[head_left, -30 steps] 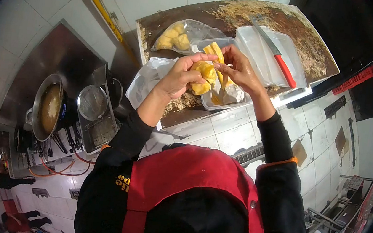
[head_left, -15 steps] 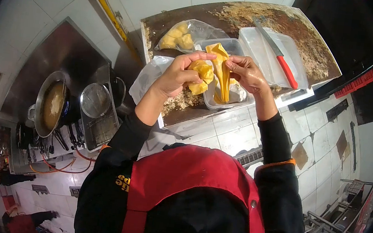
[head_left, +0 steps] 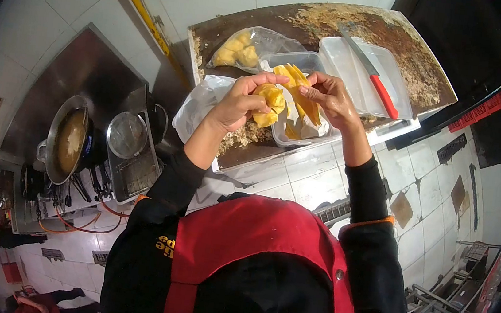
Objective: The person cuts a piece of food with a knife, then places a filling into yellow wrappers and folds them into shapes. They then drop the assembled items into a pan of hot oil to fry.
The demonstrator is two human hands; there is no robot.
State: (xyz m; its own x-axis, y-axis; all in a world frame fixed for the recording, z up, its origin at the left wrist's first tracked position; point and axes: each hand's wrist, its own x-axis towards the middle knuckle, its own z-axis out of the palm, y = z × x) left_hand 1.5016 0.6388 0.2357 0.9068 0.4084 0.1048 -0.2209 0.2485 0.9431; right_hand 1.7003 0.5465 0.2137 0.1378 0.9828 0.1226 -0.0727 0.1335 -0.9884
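Observation:
My left hand [head_left: 239,101] is closed around a lumpy yellow piece [head_left: 270,100], its index finger reaching toward a folded yellow sheet [head_left: 299,94]. Thumb and forefinger of my right hand [head_left: 333,99] pinch the upper right side of that sheet. The sheet hangs over a clear plastic container [head_left: 289,143] with white material inside. Behind my left hand lies a clear bag [head_left: 267,39] of yellow pieces. To the right, a knife with a red handle [head_left: 384,96] rests on a translucent lid or tray [head_left: 334,58].
At the left are a wok [head_left: 54,134] holding liquid and a round strainer [head_left: 127,135] over a rack. A white plastic bag [head_left: 198,104] lies by my left wrist. Another person [head_left: 45,305] is at the lower left. A metal rack [head_left: 449,309] stands at the lower right.
The yellow sheet has tilted, its lower end swinging right, and it looks more folded. My hands have barely moved. The person at the lower left has shifted position.

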